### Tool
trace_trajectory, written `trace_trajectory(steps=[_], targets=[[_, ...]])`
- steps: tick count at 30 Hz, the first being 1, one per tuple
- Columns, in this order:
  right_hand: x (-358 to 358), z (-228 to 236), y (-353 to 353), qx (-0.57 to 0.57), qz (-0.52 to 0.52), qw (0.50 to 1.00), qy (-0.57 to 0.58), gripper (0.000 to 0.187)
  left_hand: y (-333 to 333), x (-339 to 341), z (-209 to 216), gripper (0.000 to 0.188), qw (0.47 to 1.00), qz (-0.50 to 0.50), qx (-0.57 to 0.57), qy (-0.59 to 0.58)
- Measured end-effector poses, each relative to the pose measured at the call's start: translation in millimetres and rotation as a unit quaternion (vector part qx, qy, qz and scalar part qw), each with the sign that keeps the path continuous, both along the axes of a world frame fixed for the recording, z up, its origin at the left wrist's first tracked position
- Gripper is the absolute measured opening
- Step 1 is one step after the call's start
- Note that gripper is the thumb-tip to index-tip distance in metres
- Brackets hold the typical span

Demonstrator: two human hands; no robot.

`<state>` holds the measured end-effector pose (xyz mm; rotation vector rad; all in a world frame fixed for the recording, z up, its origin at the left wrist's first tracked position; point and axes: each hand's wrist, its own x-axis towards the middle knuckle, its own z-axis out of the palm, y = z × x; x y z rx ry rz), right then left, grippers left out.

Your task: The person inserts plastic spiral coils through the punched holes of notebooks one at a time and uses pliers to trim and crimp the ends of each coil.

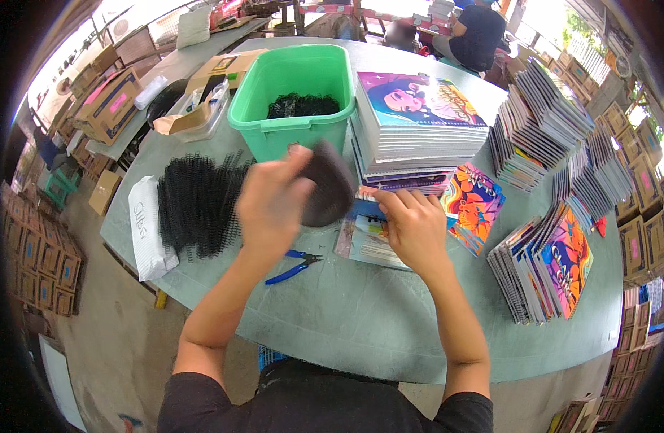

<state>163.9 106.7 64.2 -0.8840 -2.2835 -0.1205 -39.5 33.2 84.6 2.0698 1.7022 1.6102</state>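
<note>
My left hand (271,198) is smeared by motion, its fingers against or just beside a dark, rounded, pad-like object (330,187). I cannot make out whether it grips that object. Under my right hand (417,229) lies an opened notebook or a stack of loose printed pages (379,242). My right thumb and fingers pinch at its upper edge, where a dark piece shows. Blue-handled cutting pliers (292,267) rest on the table below my left hand. A colourful orange and purple cover (478,206) lies right of my right hand.
A green bin (289,130) holds black spiral coils. More coils (198,206) are heaped left, beside a white packet (150,227). Tall notebook stacks (418,119) rise behind my hands. Spiral-bound notebooks (545,263) stand at the right. Someone (476,36) sits in the background.
</note>
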Motion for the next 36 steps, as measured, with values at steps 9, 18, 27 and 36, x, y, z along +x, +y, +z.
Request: trace_trajectory(steps=[9,18,27,36], targets=[[71,-13,13,-0.321,0.024,0.924,0.208,0.021,10,4,-17,0.032,0.965,-0.14,-0.206,0.077],[64,-41,7,-0.437,0.129,0.743,0.49,0.022,23,17,-21,0.031,0.949,-0.185,-0.205,0.155],[65,-42,7,-0.439,0.128,0.74,0.493,0.021,23,28,-13,0.031,0.926,-0.237,-0.237,0.174],[62,-41,9,-0.429,0.133,0.741,0.5,0.021,17,53,-3,0.031,0.959,-0.201,-0.174,-0.096]])
